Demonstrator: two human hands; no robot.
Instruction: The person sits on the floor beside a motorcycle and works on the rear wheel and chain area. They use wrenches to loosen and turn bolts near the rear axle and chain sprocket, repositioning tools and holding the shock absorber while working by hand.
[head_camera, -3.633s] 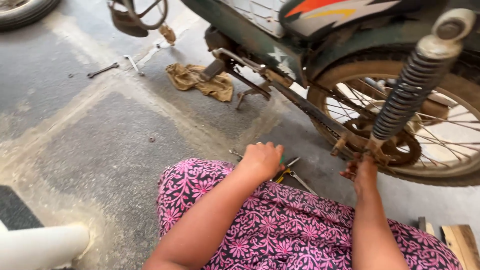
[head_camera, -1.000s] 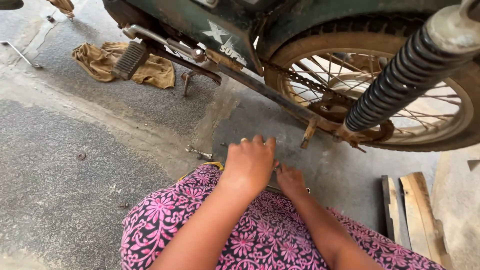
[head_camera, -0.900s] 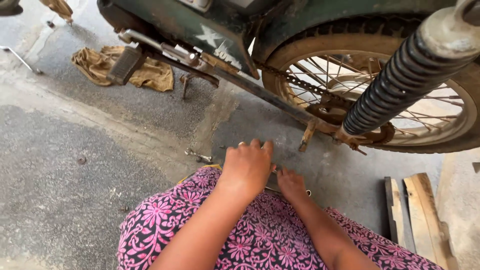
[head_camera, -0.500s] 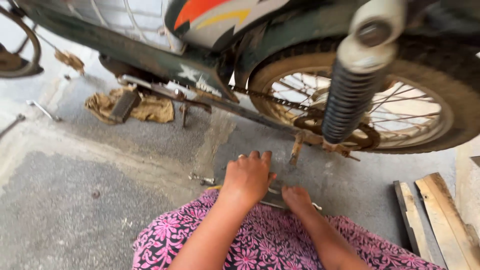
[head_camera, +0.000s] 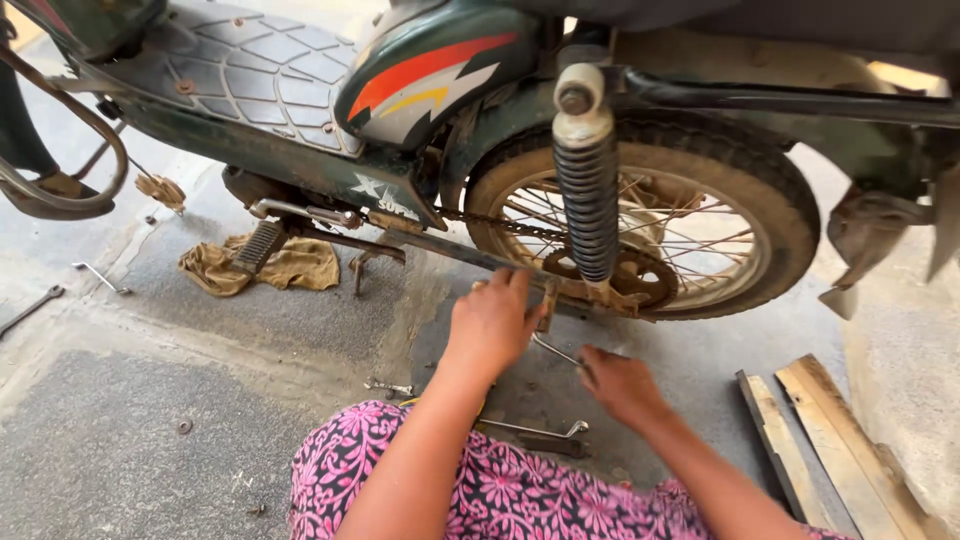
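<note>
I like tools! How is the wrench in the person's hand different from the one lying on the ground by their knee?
The held wrench is gripped by the right hand and raised towards the wheel; the loose wrench lies flat on the concrete, untouched. The held one is partly hidden by fingers; the loose one shows whole. Both are slim, silvery metal.

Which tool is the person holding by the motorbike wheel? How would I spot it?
Find the spoked rear wheel of the green motorbike. Just below its hub, the right hand grips a thin silver metal wrench, raised off the ground beside the left hand. The other silver wrench lies flat on the concrete.
</note>
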